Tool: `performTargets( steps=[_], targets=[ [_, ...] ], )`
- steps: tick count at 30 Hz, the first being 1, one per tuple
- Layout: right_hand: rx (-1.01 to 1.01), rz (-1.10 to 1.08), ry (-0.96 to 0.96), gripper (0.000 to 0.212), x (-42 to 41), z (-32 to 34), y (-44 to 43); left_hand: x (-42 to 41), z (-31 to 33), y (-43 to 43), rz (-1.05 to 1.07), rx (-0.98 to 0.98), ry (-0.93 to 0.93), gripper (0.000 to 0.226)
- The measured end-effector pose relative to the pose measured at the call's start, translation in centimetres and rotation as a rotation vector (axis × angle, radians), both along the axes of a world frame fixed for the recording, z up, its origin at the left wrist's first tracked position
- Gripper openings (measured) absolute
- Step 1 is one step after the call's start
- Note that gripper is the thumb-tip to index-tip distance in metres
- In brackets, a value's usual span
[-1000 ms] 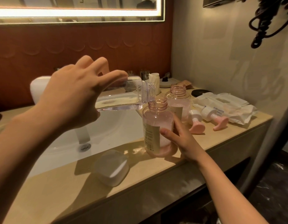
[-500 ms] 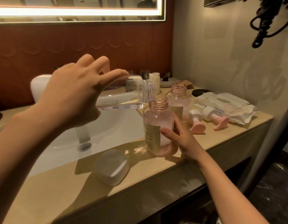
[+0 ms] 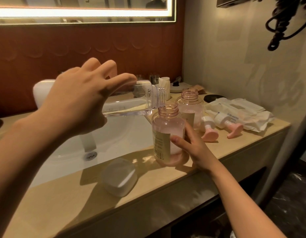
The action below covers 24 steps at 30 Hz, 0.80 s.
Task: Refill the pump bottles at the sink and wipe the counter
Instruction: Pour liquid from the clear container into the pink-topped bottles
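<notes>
Pump bottle [image 3: 167, 134] standing upright on worktop [image 3: 63, 194] by sink [image 3: 124, 134], right side, neck open, part-filled. Your right hand [image 3: 191, 145] wrapping its lower side, steadying. Your left hand [image 3: 76, 103] gripping clear refill bottle [image 3: 131, 103]. Long axis lying near level, mouth pointing right, sitting just over pump bottle's neck. Liquid pooling low, so probably needing more tilt.

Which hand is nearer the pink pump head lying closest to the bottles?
Right. The right hand holds the near pink bottle, just left of that pump head. The left hand is farther left over the sink, tilting the clear bottle.
</notes>
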State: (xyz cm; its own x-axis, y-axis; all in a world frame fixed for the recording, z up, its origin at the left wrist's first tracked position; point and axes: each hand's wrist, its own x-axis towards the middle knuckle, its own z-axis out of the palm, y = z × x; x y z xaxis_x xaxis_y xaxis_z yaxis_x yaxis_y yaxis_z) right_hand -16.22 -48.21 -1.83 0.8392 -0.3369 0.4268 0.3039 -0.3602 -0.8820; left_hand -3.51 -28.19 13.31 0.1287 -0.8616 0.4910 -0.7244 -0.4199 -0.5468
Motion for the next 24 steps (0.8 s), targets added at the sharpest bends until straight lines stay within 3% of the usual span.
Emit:
performTargets(
  steps=[15,24],
  targets=[
    [-0.002,0.010,0.001,0.067,0.04,0.01,-0.04,-0.03,0.20,0.02,-0.024,0.001,-0.001,0.097],
    [0.002,0.010,0.000,0.078,0.08,-0.07,-0.04,0.00,0.21,0.07,-0.029,-0.002,-0.015,0.096]
  ],
)
